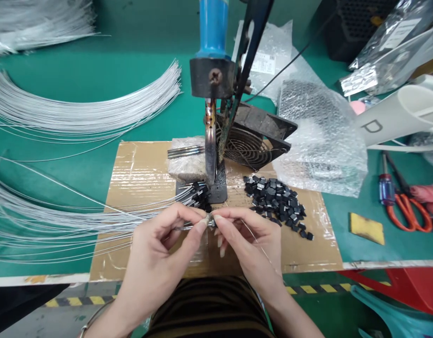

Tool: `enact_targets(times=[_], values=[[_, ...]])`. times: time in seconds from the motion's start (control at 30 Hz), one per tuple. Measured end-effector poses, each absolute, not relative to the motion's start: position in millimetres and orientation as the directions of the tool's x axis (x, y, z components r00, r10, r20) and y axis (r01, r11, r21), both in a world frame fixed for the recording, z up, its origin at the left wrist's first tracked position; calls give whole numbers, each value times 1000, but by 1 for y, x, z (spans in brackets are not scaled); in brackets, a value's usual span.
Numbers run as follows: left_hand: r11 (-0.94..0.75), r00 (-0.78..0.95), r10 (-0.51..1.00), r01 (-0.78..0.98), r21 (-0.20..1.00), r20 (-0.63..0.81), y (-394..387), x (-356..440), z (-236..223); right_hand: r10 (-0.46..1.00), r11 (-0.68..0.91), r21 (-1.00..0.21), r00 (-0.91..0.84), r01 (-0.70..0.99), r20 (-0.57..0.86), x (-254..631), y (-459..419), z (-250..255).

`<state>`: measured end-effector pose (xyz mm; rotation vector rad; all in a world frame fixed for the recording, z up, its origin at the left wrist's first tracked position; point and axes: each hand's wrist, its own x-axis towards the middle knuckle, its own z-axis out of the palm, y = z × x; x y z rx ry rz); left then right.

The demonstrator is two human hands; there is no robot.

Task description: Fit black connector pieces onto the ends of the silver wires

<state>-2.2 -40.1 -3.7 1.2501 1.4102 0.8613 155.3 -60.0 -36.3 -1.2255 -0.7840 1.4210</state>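
Observation:
My left hand (pixel 160 249) and my right hand (pixel 250 239) meet fingertip to fingertip over a taped cardboard sheet (pixel 139 173). Both pinch a small dark component (pixel 211 222) between thumb and forefinger, and a thin grey wire (pixel 183 228) leads from it under my left fingers. Just behind my fingers lies a bundle of grey wires with black ends (pixel 198 193). A pile of small black parts (pixel 278 199) lies to the right of my right hand. A soldering iron with a blue handle (pixel 212 28) hangs point-down in a black stand (pixel 216 183) behind my hands.
Long grey wire bundles (pixel 79 108) curve across the green table on the left. A small black fan (pixel 253 136), bubble wrap (pixel 318 136), a white tube (pixel 396 115), red-handled scissors (pixel 410 211), a screwdriver (pixel 387 188) and a yellow pad (pixel 366 228) lie to the right.

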Motion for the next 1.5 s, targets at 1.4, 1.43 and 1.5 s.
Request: enact_targets(times=[1.4, 1.43, 1.5], values=[[97, 10, 994, 340, 935, -107, -12, 2, -9, 989, 29, -1000, 144, -11, 27, 160, -49, -32], [94, 6, 995, 339, 936, -103, -11, 2, -9, 989, 29, -1000, 145, -8, 27, 159, -48, -32], [90, 1, 995, 338, 937, -96, -9, 3, -9, 988, 31, -1000, 150, 6, 31, 159, -46, -31]])
